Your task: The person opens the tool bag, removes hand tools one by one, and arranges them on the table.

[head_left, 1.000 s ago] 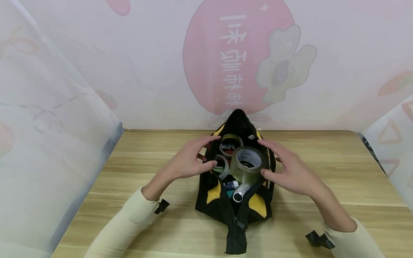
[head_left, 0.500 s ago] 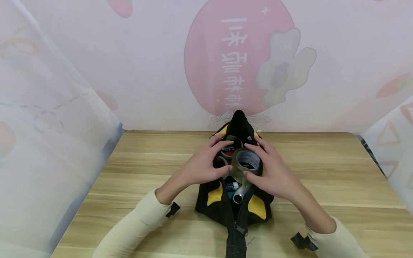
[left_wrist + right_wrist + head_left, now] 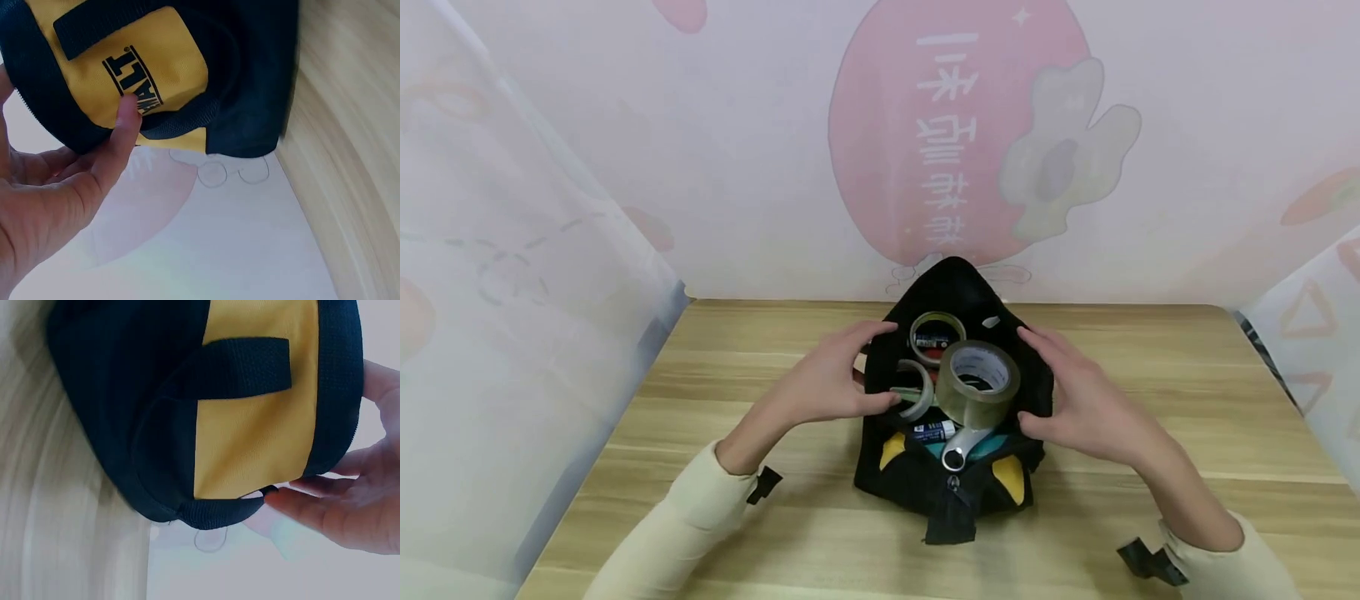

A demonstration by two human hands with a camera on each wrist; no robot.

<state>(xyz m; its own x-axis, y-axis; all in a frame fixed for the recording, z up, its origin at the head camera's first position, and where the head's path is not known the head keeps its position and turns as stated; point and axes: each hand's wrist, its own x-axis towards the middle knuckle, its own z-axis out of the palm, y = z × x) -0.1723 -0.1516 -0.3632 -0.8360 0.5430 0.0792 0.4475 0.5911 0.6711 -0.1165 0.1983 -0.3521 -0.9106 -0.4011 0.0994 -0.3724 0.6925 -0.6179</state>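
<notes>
A black and yellow tool bag [image 3: 880, 475] stands on the table with its mouth spread wide. My left hand [image 3: 820, 375] holds its left rim, thumb over the inside edge; in the left wrist view a finger [image 3: 128, 119] lies on the yellow panel [image 3: 181, 56]. On the opposite rim, my right hand [image 3: 1082, 400] grips with thumb and fingers. Inside the bag sit a large packing tape roll [image 3: 953, 404], a smaller tape roll [image 3: 927, 392] and another roll [image 3: 960, 327] behind. A wrench-like metal end [image 3: 953, 460] and a blue-and-white tube [image 3: 928, 432] lie in front.
The wooden table [image 3: 760, 542] carries the bag near its middle. A printed pink and white cloth [image 3: 760, 167] hangs along the back edge, with more cloth at both sides. The bag's zipper end tab [image 3: 951, 521] hangs toward me.
My hands came together over the bag's opening, then moved apart to the sides. The bag's mouth is now wider, and its front tab has drawn back from the near table edge.
</notes>
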